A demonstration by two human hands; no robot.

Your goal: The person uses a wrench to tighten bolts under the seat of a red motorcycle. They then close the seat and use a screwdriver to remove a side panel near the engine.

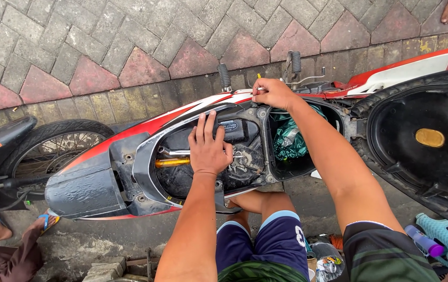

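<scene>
Hands work inside an opened scooter (104,172) whose seat (422,141) is tipped up. The left hand (209,146) lies flat, fingers spread and gripping nothing, on the exposed engine bay (239,167) beside a gold tube (171,162). The right hand (272,93) is closed on a slim yellow-tipped tool (258,78), probably a screwdriver, at the bay's far rim. A slip of that tool could gouge the red-and-white panel (182,112) or drop a fastener among the parts. A small dark rectangular label (229,126) sits beyond the left fingers; crumpled green plastic (286,141) fills the storage well.
</scene>
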